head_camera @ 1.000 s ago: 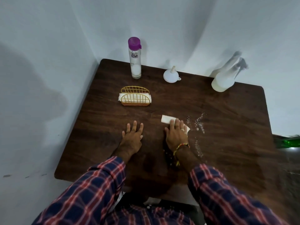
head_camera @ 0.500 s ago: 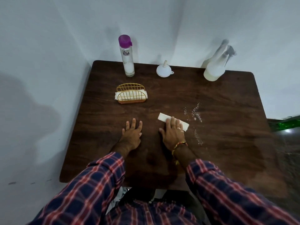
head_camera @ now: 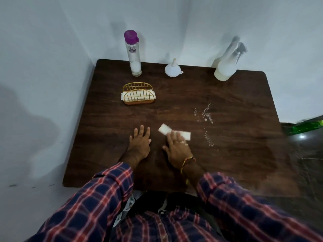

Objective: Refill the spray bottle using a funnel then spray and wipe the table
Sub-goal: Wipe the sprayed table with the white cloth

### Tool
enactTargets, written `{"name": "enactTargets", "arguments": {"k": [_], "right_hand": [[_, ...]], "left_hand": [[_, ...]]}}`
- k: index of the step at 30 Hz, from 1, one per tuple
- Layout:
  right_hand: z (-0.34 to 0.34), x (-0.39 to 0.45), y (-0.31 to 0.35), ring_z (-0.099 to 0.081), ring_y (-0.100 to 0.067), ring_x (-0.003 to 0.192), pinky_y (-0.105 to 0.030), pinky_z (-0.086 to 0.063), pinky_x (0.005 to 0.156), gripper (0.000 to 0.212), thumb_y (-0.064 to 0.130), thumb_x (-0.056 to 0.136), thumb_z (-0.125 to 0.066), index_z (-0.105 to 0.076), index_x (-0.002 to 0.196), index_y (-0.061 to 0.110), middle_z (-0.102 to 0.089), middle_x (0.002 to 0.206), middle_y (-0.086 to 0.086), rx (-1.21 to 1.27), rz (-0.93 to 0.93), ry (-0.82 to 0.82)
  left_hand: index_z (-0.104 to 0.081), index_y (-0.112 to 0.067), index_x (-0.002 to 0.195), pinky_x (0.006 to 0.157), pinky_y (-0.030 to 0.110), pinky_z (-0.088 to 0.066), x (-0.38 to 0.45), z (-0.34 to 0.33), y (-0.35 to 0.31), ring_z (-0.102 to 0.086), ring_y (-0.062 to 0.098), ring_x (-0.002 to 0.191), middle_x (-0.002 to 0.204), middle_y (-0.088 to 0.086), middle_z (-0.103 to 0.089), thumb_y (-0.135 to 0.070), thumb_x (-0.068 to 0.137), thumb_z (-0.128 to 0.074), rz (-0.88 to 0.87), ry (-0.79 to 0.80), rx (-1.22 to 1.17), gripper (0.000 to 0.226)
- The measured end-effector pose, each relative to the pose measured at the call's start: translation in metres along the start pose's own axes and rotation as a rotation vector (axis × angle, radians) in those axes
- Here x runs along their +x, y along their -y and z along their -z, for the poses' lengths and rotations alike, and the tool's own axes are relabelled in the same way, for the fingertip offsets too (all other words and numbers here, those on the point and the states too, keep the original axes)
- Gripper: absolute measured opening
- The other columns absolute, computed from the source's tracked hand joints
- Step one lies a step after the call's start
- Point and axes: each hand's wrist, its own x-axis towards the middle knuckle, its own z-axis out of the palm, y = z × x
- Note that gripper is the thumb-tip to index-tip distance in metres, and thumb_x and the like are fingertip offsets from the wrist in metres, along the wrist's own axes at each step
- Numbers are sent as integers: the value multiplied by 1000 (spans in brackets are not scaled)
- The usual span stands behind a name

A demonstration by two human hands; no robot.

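My right hand (head_camera: 176, 147) presses flat on a folded white tissue (head_camera: 164, 129) on the dark wooden table (head_camera: 236, 154), fingers spread over it. Flat on the wood just to its left rests my left hand (head_camera: 139, 142), holding nothing. Spray droplets (head_camera: 205, 114) lie to the right of the tissue. At the back right stands the translucent spray bottle (head_camera: 224, 69) with its trigger head on. The white funnel (head_camera: 172, 69) sits upside down at the back centre. A tall clear bottle with a purple cap (head_camera: 133, 55) stands at the back left.
A gold wire napkin holder (head_camera: 138, 94) with white napkins stands behind my left hand. White walls close in on the table's left and back. A green object (head_camera: 305, 126) lies off the table's right edge.
My right hand has slid the tissue slightly left and nearer across the table, turning it. The left hand stays flat. The camera has shifted.
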Motion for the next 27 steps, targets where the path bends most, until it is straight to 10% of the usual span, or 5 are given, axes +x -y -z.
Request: {"name": "enactTargets", "arguments": {"k": [3, 9, 16, 24, 27], "right_hand": [[-26, -68, 13, -56, -37, 124, -49, -46, 100, 65, 49, 92, -30, -57, 133, 5, -58, 135, -18, -23, 145, 69], [-20, -65, -36, -56, -44, 120, -51, -47, 98, 73, 53, 93, -25, -56, 132, 0, -60, 131, -23, 49, -142, 1], [-51, -135, -20, -60, -35, 120, -45, -53, 95, 65, 50, 90, -30, -63, 128, 9, -64, 129, -13, 27, 91, 128], [-26, -96, -30, -18, -45, 145, -54, -17, 116, 69, 47, 100, -36, -25, 151, 2, -21, 158, -20, 121, -104, 75], [-38, -112, -2, -45, -43, 132, -54, -41, 104, 71, 54, 91, -30, -53, 137, 5, -49, 143, -19, 57, -39, 107]], "left_hand": [[-4, -19, 155, 118, 52, -11, -27, -28, -3, 1, 32, 149, 163, 6, 4, -26, 104, -30, -4, -64, 2, 58], [-6, -18, 155, 118, 49, -14, -75, -69, -22, 1, 31, 149, 163, 6, 2, -25, 104, -29, 27, -79, -37, 56], [-2, -18, 155, 119, 46, -16, -99, -81, -21, -2, 40, 148, 163, 8, 2, -17, 102, -34, 48, -32, -18, 62], [-3, -14, 155, 114, 48, -23, -95, -58, -36, -12, 45, 145, 161, 17, -2, -16, 100, -37, 74, 103, 207, 64], [-5, -9, 154, 116, 44, -20, -92, -52, -32, -26, 41, 142, 159, 24, -8, -13, 96, -42, 22, 87, 314, 68]]}}
